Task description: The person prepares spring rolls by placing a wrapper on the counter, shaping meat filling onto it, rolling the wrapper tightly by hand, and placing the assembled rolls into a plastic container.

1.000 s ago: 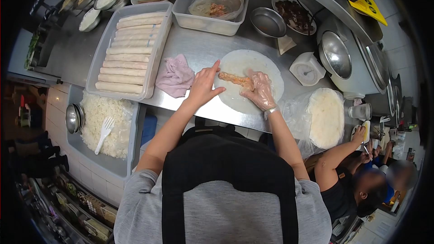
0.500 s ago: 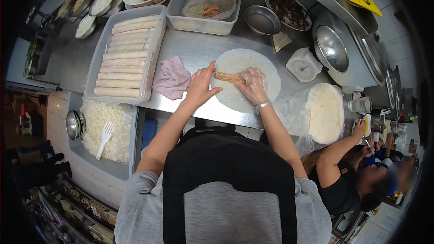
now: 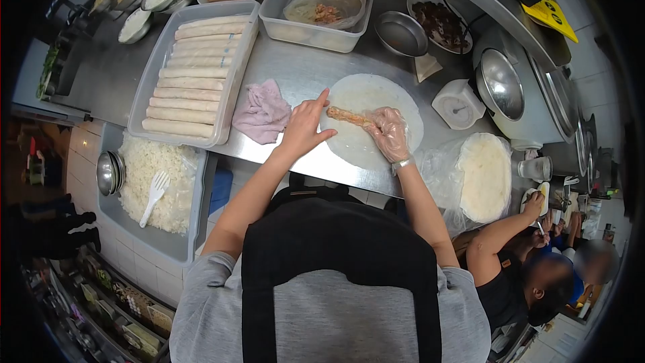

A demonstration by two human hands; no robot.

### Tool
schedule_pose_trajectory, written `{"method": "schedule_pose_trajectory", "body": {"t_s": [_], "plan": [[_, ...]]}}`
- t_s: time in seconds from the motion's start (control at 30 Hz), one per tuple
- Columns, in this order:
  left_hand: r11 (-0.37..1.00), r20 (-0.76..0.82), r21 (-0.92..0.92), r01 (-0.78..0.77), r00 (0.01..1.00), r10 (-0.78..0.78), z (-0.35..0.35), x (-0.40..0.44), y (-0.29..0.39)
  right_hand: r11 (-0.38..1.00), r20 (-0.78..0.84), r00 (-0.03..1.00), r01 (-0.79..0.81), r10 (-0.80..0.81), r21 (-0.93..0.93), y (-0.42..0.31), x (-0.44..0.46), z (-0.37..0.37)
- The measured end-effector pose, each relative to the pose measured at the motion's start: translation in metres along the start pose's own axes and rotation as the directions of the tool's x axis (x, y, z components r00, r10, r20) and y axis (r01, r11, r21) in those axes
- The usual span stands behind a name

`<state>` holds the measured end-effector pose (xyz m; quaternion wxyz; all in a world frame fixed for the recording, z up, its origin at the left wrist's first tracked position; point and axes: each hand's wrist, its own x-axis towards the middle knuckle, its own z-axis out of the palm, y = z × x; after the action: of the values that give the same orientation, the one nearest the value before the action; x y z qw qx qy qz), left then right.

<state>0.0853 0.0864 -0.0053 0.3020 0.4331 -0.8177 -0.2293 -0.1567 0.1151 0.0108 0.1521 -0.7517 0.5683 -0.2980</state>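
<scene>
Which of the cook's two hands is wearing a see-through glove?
The right hand, the one at the end of the orange filling: shiny clear plastic covers it. The left hand is bare.

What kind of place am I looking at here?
Probably a commercial kitchen: a steel counter holds a plastic container lined with many pale rolls and a dial scale.

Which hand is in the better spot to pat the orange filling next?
Probably the right hand: it wears a clear glove and its fingers are at one end of the filling. The left hand looks bare and is spread by the wrapper's edge.
</scene>
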Motion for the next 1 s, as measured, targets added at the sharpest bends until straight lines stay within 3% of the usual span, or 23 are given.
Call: {"method": "schedule_pose_trajectory", "body": {"t_s": [0.13,0.23,0.3,0.43,0.5,0.83,1.0], "plan": [[1.0,0.009,0.004,-0.003,1.0,0.003,-0.001,0.001,-0.001,1.0,0.041,0.999,-0.006,0.006,0.007,-0.002,-0.002,-0.012],[1.0,0.014,0.003,-0.003,1.0,0.003,-0.002,0.001,0.001,0.993,-0.057,0.998,0.034,-0.041,-0.113,0.01,-0.011,-0.01],[1.0,0.02,0.006,0.003,1.0,-0.003,-0.001,0.001,0.002,0.998,0.008,1.0,0.024,-0.024,-0.056,0.019,-0.012,-0.01],[1.0,0.016,0.022,-0.001,1.0,0.001,-0.002,0.001,0.001,0.999,0.0,0.999,0.033,-0.033,-0.015,0.018,-0.008,-0.008],[1.0,0.015,0.018,-0.009,1.0,0.009,-0.001,0.003,0.001,0.997,-0.089,0.994,0.054,-0.06,-0.063,0.012,-0.006,-0.005],[1.0,0.006,0.024,0.001,1.0,-0.001,-0.001,0.002,0.002,0.998,-0.004,1.0,-0.018,0.018,0.063,0.001,-0.002,-0.013],[1.0,0.004,0.021,-0.005,1.0,0.005,-0.002,0.001,0.002,0.997,-0.066,0.995,0.075,-0.074,0.018,0.016,-0.009,-0.006]]}}
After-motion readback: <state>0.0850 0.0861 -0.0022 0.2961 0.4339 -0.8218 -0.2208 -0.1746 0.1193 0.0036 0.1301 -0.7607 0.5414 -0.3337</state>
